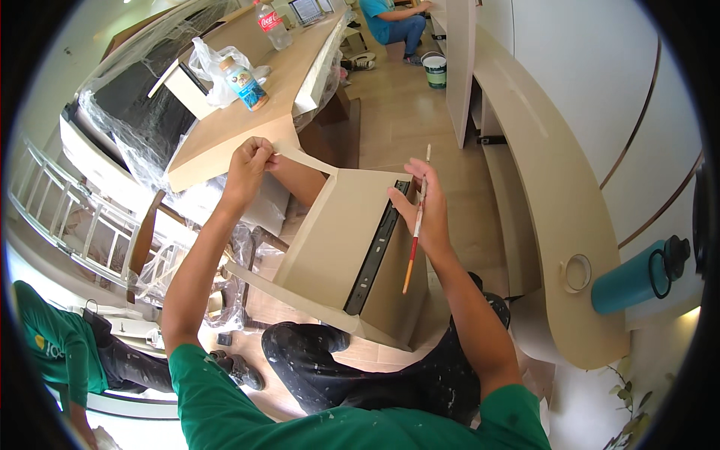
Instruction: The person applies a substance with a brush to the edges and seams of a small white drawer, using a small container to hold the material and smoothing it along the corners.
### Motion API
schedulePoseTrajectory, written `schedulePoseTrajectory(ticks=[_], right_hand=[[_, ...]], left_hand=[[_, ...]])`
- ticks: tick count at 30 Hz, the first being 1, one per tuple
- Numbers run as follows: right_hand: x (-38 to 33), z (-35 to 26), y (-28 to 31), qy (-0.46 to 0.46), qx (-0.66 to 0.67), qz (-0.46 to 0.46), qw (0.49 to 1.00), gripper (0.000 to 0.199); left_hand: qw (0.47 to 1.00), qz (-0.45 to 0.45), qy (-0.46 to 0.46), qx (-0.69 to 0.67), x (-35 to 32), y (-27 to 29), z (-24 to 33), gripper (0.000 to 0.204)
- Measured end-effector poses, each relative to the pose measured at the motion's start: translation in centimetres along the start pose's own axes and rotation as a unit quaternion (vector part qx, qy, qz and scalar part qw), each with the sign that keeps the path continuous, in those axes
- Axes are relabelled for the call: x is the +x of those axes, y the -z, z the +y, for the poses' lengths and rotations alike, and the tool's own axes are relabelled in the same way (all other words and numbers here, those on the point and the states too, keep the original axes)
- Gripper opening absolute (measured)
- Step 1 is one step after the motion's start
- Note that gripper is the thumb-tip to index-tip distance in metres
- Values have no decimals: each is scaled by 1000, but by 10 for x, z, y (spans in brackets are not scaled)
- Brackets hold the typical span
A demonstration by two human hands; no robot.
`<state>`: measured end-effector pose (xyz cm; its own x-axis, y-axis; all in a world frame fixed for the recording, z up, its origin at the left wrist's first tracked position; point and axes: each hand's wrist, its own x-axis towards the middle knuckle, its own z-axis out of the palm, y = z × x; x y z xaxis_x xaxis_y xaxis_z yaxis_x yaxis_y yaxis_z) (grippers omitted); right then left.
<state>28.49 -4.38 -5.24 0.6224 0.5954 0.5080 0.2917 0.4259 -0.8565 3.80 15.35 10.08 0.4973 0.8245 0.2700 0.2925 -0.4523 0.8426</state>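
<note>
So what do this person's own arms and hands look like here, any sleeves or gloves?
Both arms are bare from the short sleeves down. The left hand and right hand wear no gloves, and no watch or rings show. The green T-shirt has pale paint flecks on its sleeves, and the dark trousers are speckled with paint too.

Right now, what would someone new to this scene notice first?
Probably the beige drawer box at centre, propped on the person's lap, a black slide rail along its side. The left hand pinches a strip of masking tape at its upper corner, while the right hand holds a thin paintbrush against the rail side.
</note>
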Motion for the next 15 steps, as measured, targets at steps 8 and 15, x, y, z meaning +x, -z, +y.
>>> schedulePoseTrajectory(ticks=[8, 15], right_hand=[[0, 3, 1, 2, -3, 1, 1000, 64], [-1, 0, 1, -6, 4, -5, 1000, 64]], left_hand=[[998, -34, -40, 20, -35, 1, 9, 17], [984, -143, 25, -105, 3, -52, 34, 33]])
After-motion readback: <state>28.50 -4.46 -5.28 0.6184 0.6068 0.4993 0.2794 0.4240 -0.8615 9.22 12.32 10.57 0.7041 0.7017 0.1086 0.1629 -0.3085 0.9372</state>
